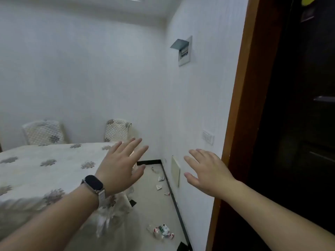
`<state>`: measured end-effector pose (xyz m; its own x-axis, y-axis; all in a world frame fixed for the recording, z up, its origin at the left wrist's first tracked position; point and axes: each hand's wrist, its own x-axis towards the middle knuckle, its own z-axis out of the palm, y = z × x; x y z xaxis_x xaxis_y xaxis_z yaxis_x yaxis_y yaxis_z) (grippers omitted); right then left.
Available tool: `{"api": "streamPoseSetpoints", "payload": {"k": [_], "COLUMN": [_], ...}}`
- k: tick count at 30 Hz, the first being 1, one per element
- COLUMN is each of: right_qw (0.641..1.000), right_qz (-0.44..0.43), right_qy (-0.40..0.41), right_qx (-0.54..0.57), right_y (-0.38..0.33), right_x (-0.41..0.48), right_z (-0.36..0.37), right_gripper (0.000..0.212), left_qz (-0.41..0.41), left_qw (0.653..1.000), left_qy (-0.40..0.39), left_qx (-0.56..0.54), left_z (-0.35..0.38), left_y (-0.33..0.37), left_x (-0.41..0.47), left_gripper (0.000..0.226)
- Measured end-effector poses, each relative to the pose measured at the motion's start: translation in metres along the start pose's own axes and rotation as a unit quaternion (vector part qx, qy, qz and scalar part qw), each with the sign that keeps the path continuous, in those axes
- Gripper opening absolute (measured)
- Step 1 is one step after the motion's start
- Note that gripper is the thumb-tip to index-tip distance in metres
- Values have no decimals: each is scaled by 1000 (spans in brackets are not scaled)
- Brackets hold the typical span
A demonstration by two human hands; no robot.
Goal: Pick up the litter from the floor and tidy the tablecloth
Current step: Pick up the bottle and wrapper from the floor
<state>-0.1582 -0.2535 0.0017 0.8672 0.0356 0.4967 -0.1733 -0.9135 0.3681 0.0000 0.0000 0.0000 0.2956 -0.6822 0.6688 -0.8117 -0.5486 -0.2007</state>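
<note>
Head view: crumpled litter (163, 231) strewn beside floral tablecloth (45, 169).

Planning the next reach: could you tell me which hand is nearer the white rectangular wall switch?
Right. The right hand hovers just below the switch; the left hand is further left, over the cream floral tablecloth.

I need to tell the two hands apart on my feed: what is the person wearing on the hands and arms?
The left hand is bare; its wrist carries a smartwatch with a dark rounded-rectangle face and a silvery band. The right hand wears nothing: no watch, glove or ring shows. Both forearms are bare, no sleeves in view.
</note>
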Motion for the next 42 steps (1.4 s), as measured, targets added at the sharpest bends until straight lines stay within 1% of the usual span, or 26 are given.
{"api": "streamPoseSetpoints", "payload": {"k": [1, 4, 6, 12, 16, 22, 28, 32, 35, 38, 42], "right_qw": [1000, 998, 996, 991, 987, 982, 975, 969, 965, 964, 960], "right_qz": [3, 17, 12, 14, 22, 27, 39, 42, 36, 21, 23], "right_qy": [-5, -61, -81, -121, -141, -158, -176, -183, -187, -187, -174], "right_qx": [4, 27, 32, 62, 78, 102, 129, 158, 179, 189, 220], "right_y": [-3, -17, -28, -60, -65, -40, 9, 48, 68, 76, 81], "right_x": [1, -2, -5, -20, -29, -43, -58, -62, -55, -43, -21], "right_z": [5, 21, 36, 72, 103, 167, 243, 294, 323, 342, 363], "right_gripper": [53, 59, 60, 63, 60, 55, 54, 55, 56, 56, 52], "left_qz": [-2, -17, -13, -7, -5, -9, -47, -36, -36, -34, -39], "left_qw": [1000, 999, 998, 994, 990, 981, 971, 966, 963, 961, 958], "left_qy": [-9, -36, -50, -80, -103, -150, -171, -208, -232, -244, -259], "left_qx": [-7, -17, -35, -74, -92, -119, -163, -147, -133, -123, -116], "left_z": [3, 21, 37, 79, 110, 175, 246, 290, 313, 327, 348], "left_y": [-2, -8, -11, -14, -8, 20, 65, 89, 95, 94, 82], "left_x": [-3, -18, -32, -66, -76, -73, -45, -20, -1, 13, 30], "left_gripper": [54, 56, 56, 55, 54, 53, 47, 47, 49, 49, 50]}}
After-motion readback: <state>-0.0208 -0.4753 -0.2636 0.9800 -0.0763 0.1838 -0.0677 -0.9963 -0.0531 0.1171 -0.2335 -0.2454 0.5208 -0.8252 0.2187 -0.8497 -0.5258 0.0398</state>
